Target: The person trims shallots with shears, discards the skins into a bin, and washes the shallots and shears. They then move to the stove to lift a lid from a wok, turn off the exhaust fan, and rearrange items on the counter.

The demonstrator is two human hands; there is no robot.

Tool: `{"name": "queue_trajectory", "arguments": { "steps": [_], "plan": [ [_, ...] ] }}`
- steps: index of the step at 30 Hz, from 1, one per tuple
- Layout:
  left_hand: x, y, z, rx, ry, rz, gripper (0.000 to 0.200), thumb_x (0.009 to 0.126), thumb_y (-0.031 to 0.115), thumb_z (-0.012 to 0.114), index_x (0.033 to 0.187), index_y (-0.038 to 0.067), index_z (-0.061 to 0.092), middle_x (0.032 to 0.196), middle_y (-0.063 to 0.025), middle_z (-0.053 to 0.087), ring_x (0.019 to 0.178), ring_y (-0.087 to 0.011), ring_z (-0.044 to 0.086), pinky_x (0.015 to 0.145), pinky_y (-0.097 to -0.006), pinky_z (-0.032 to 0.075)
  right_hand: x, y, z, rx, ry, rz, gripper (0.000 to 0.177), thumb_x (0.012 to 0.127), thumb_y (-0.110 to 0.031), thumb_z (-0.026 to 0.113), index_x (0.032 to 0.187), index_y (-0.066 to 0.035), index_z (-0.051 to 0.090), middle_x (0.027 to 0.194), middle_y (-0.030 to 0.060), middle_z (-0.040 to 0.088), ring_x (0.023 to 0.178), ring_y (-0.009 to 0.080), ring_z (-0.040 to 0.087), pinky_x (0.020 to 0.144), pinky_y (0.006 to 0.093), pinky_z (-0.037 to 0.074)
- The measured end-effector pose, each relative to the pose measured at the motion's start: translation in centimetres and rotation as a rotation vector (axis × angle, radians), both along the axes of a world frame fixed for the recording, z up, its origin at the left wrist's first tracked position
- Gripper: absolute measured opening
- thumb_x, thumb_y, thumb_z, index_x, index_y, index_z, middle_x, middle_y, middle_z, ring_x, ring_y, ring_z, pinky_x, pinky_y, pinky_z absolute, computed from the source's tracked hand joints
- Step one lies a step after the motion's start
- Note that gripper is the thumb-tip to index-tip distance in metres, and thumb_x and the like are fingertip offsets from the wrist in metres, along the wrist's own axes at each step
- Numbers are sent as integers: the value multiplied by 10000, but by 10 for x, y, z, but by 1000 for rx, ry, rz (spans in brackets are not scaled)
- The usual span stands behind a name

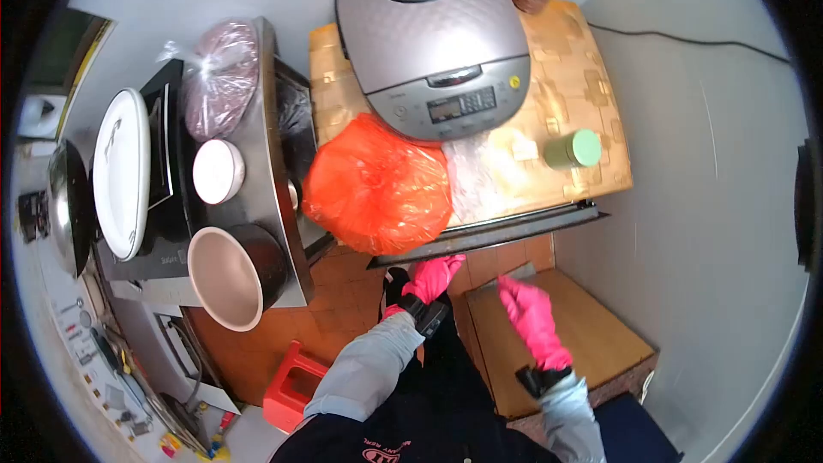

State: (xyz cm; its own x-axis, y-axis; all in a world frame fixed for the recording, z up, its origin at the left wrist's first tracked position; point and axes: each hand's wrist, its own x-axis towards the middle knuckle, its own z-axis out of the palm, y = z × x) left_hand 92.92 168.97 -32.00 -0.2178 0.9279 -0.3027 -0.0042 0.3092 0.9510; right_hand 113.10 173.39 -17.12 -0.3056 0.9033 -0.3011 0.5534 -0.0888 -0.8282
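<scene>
My left hand (435,277), in a pink glove, is just below the dark front edge (489,236) of the wooden-topped cabinet. Its fingers point right, and their grip is not clear. My right hand (530,315), also pink-gloved, hangs over a flat cardboard sheet (591,334) with its fingers curled together; nothing shows in it. A tied red plastic bag (381,189) sits at the left front of the patterned top (557,103). Behind it stands a grey rice cooker (437,43) with its lid down. To the right is a green-lidded canister (574,149).
On the left steel counter (270,154) are an inner pot (231,279), a white bowl (218,171), an oval white dish (120,173) and a clear bag of reddish contents (223,77). A red stool (291,386) stands on the tiled floor. A grey wall (711,189) bounds the right.
</scene>
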Motion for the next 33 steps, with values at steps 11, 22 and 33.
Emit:
{"name": "queue_trajectory", "arguments": {
  "steps": [11, 22, 33],
  "plan": [
    [-20, 40, -50, 4, 195, -47, 471, 995, 442, 357, 1339, 135, 450, 1328, -81, 519, 1178, -281, 503, 999, -454, 390, 9, -71, 42, -233, -147, 13, 264, 909, -110, 611, 1156, -19, 638, 1044, 110, 685, 979, 186, 638, 897, 295, 473],
    [-52, 2, 87, -361, -942, 180, 410, 954, 132, 504, 1350, 49, 441, 1278, -99, 566, 986, -220, 616, 865, -299, 490, -23, -21, 47, -60, -42, 89, 255, 891, -155, 626, 1123, -56, 663, 1016, 151, 685, 938, 280, 656, 852, 345, 494],
    [-153, -228, 165, -82, 141, 257, 387, 947, 93, 510, 1325, 35, 459, 1230, -102, 593, 1017, -223, 615, 879, -320, 502, -147, -15, 86, 93, 75, 586, 263, 895, -195, 609, 1138, -110, 660, 998, 155, 681, 938, 312, 652, 823, 368, 508]
  ]
}}
